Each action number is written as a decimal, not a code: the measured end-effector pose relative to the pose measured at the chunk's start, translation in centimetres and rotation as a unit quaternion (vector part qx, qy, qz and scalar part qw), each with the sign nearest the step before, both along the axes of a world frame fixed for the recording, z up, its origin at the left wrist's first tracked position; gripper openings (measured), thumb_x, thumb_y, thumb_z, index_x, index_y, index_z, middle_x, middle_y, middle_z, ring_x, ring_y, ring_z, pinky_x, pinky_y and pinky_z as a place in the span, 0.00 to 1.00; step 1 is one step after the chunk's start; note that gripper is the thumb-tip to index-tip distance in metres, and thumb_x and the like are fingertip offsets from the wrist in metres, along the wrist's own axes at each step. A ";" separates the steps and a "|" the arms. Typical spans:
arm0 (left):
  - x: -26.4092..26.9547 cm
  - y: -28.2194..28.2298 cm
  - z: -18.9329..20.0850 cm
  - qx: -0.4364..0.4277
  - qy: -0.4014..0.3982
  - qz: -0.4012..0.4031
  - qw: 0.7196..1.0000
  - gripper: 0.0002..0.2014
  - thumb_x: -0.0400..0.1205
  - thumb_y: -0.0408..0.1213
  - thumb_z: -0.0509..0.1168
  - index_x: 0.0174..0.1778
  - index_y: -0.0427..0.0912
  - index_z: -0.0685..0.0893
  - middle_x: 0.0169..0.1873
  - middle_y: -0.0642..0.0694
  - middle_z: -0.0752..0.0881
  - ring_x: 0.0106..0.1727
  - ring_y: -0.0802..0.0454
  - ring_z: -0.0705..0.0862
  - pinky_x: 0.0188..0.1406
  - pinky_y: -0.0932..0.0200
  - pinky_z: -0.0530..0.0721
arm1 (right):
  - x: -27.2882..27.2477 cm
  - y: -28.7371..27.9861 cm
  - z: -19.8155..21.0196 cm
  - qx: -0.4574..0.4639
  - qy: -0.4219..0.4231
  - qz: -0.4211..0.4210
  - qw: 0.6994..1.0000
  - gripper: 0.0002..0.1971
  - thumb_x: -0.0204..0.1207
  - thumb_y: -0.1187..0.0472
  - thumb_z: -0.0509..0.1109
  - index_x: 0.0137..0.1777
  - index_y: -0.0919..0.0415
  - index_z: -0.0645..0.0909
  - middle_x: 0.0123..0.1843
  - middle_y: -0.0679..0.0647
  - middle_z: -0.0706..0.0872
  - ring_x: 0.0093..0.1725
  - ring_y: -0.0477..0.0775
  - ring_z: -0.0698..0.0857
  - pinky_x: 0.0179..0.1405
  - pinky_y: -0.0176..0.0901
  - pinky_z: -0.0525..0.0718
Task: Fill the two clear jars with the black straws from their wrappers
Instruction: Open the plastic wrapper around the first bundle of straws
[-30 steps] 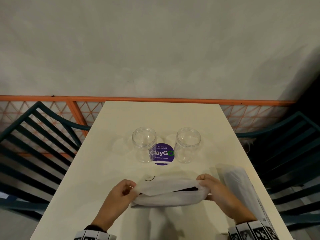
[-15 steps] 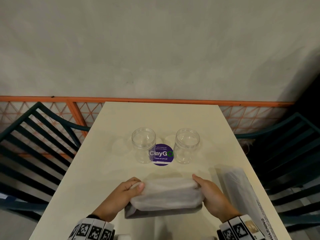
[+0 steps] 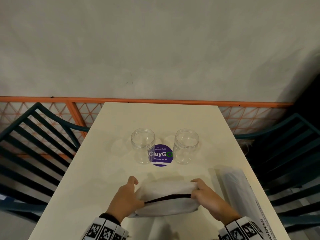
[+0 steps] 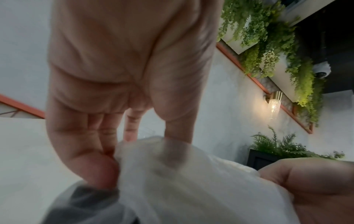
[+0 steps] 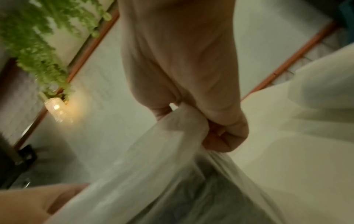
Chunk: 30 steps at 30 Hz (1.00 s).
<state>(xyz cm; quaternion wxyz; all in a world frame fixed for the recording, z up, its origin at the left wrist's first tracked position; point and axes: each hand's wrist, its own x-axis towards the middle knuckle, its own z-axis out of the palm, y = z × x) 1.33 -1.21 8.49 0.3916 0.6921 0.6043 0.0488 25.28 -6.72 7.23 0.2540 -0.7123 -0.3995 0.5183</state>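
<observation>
Two clear jars stand open on the cream table (image 3: pixel 107 170), the left jar (image 3: pixel 143 146) and the right jar (image 3: pixel 186 146). Near the front edge lies a white plastic wrapper (image 3: pixel 164 189) (image 4: pixel 191 181) (image 5: pixel 153 159) with a dark line of black straws (image 3: pixel 168 198) showing in its slit. My left hand (image 3: pixel 128 196) (image 4: pixel 107 151) pinches the wrapper's left end. My right hand (image 3: pixel 206 196) (image 5: pixel 216 133) pinches its right end. A second wrapped pack (image 3: pixel 237 189) lies along the table's right edge.
A round purple sticker (image 3: pixel 161 155) is on the table between the jars. Dark green slatted chairs flank the table, the left chair (image 3: pixel 34 144) and the right chair (image 3: pixel 285 153). An orange rail (image 3: pixel 155 100) and a grey wall lie behind.
The wrapper was closed and pressed flat half a second ago; now both hands have pulled its film apart and a dark slit with straws shows again.
</observation>
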 end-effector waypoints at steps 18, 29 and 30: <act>0.8 0.6 -0.2 0.174 -0.027 0.029 0.984 0.19 0.77 0.24 0.57 0.36 0.50 0.89 0.42 0.51 0.77 0.42 0.55 0.77 0.43 0.71 0.73 | 0.3 0.0 2.0 0.167 -0.224 0.090 0.956 0.17 0.74 0.72 0.58 0.34 0.48 0.63 0.29 0.51 0.71 0.27 0.47 0.65 0.24 0.31 0.68; 1.2 0.3 -0.3 0.181 0.024 0.007 0.983 0.21 0.75 0.25 0.57 0.46 0.55 0.88 0.58 0.51 0.73 0.58 0.49 0.74 0.52 0.62 0.77 | -2.5 0.5 0.8 0.142 -0.353 0.082 0.921 0.14 0.78 0.55 0.65 0.60 0.59 0.80 0.60 0.52 0.78 0.57 0.50 0.79 0.48 0.33 0.76; 1.1 0.1 -0.1 0.189 0.051 0.013 0.980 0.21 0.76 0.27 0.58 0.55 0.56 0.85 0.61 0.50 0.72 0.58 0.48 0.73 0.53 0.59 0.78 | -2.9 0.6 0.5 0.131 -0.355 0.084 0.922 0.15 0.77 0.58 0.66 0.62 0.59 0.77 0.62 0.53 0.76 0.60 0.51 0.78 0.52 0.36 0.78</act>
